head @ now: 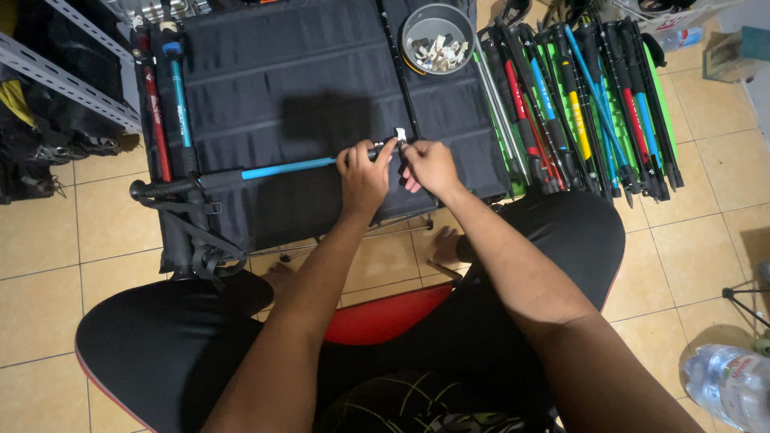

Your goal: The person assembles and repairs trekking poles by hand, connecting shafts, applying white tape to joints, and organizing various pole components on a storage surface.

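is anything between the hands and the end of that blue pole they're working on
Nothing visible. The left hand already grips the blue and black trekking pole near its end, and the right hand pinches a small white piece at that tip.

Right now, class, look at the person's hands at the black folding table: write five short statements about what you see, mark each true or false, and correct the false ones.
1. The left hand grips a pole with a blue shaft. True.
2. That pole stands upright. False: it lies flat across the black table.
3. The right hand is at the pole's end, by a small white piece. True.
4. The grey bowl is empty. False: it holds small pale parts.
5. A bundle of folded poles lies left of the table. False: it lies to the right, on a green sheet.
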